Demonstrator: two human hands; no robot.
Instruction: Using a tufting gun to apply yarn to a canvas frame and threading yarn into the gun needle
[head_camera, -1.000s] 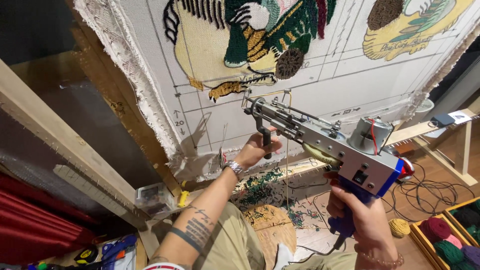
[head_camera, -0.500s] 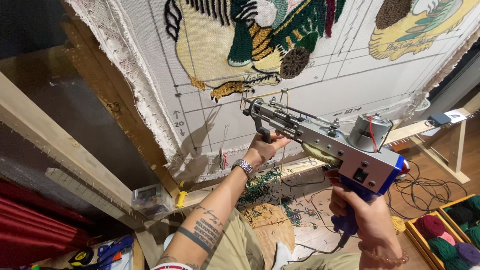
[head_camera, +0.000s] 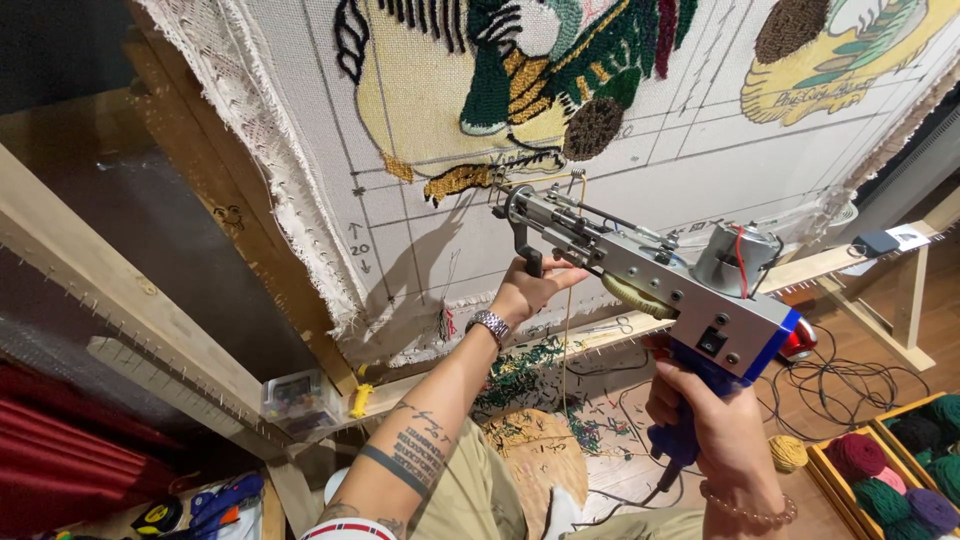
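**A:** Start with what's closest to you. What is your right hand (head_camera: 705, 420) doing?

**B:** Your right hand is wrapped around the blue handle at the back of the tufting gun (head_camera: 650, 270); the fingers are curled tight on it. There is a bead bracelet (head_camera: 745, 508) on that wrist, just below the gun's rear end.

**A:** And your left hand (head_camera: 528, 288)?

**B:** It reaches up under the front half of the gun and closes on the black front grip that hangs down from the barrel. A metal watch (head_camera: 489, 324) sits on that wrist, below and left of the gun's nose. Your tattooed forearm runs down from there toward your lap.

**A:** Where is the gun itself?

**B:** You hold it level between both hands, its nose pointing up and left. The needle tip sits right at the white cloth (head_camera: 640, 160) stretched on the wooden frame (head_camera: 180, 190), just under a yellow patch of the tufted picture. Whether the tip has gone through the cloth I cannot tell. A thin yarn strand (head_camera: 567, 330) hangs down from the gun's nose.

**A:** And farther out?

**B:** Below the gun, yarn scraps (head_camera: 525, 365) lie on the floor. Down and right of the gun's handle stands a wooden crate of yarn balls (head_camera: 900, 470), with a yellow ball (head_camera: 788, 452) beside it.
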